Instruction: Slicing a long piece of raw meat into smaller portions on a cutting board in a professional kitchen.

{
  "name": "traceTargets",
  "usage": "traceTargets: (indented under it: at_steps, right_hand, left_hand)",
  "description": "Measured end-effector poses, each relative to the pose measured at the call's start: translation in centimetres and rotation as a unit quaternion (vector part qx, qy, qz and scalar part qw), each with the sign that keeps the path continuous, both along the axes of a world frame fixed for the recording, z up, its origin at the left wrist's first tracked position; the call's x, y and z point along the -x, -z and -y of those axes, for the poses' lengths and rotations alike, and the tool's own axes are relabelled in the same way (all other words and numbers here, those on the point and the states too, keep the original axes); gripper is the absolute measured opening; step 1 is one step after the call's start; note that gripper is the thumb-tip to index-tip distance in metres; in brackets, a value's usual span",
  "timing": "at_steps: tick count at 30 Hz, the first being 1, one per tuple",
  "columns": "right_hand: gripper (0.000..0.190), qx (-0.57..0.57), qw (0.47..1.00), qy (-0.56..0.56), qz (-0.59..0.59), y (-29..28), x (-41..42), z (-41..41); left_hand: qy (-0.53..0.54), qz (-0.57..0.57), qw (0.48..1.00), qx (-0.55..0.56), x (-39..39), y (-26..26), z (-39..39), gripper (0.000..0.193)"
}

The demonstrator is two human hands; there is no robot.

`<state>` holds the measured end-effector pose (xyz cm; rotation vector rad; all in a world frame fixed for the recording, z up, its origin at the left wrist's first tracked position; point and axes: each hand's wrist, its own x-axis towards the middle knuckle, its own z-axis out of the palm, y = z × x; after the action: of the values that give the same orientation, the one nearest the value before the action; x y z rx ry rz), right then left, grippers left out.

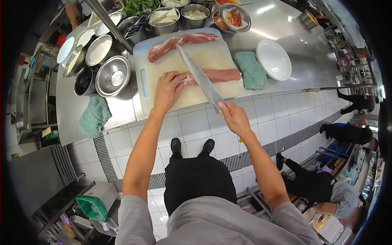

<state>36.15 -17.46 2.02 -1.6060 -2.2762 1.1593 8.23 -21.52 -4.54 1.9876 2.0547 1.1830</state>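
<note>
My right hand [235, 118] is closed around the yellow handle of a large kitchen knife [200, 78], whose blade points up and to the left, crossing over the nearer piece of raw meat [219, 75]. With bent fingers, my left hand [169, 88] grips the left end of that long, trimmed piece. Both lie on a white plastic cutting board [159, 69] with a blue edge. Along the board's far side rests another long piece of raw meat [182, 43]. Whether the blade touches the nearer piece I cannot tell.
Right of the board are a folded green cloth [251, 70] and a white bowl [273, 59]. Steel bowls [112, 76] and a second green cloth [95, 116] are at the left. Food containers [163, 20] line the back beside a metal post [110, 24]. Several people stand at the right.
</note>
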Motion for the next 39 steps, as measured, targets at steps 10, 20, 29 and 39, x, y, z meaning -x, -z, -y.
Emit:
traceTargets:
  at_steps: [10, 20, 29, 39]
  right_hand:
    - [0.056, -0.021, 0.999, -0.026, 0.038, 0.9, 1.5, -2.0]
    - [0.047, -0.080, 0.994, -0.054, 0.058, 3.6, -3.0, 1.3]
    - [0.038, -0.098, 0.985, -0.090, 0.111, 2.7, -10.7, 4.5]
    - [0.035, -0.140, 0.977, -0.071, 0.143, -3.8, -15.2, -0.4]
  left_hand:
    - [-0.015, -0.087, 0.995, -0.037, 0.0, -0.1, -0.9, 0.016]
    - [-0.012, -0.084, 0.994, -0.070, 0.7, 0.7, -1.4, 0.020]
    - [-0.024, -0.087, 0.995, -0.047, 1.2, 0.9, -1.2, 0.018]
    - [-0.079, -0.060, 0.994, -0.054, -3.3, -0.8, 0.0, 0.019]
